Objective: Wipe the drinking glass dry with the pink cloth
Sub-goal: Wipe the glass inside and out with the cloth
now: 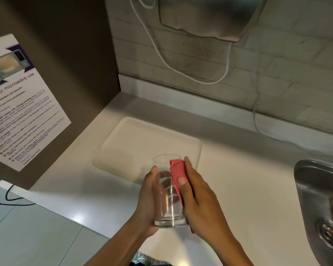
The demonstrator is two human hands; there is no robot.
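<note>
— White worktop (pixel 238 181), brick-tiled wall behind it. What sits left of the drinking glass?

— A microwave-use notice (pixel 23 104) on the brown panel, well to its left. Just behind the drinking glass (pixel 166 191) lies a pale tray (pixel 135 143).

— And the glass itself?

— Held upright above the worktop's front edge. The left hand (pixel 146 206) is wrapped around its left side, thumb up along the wall.

— The cloth?

— The pink cloth (pixel 176 175) is pressed against the glass's right side by the right hand (pixel 200 200), fingers flat over it.

— Further right?

— A steel sink (pixel 315 189), well right of the glass; a metal wall unit (pixel 210 16) with a white cable (pixel 161 54) hangs above.
</note>
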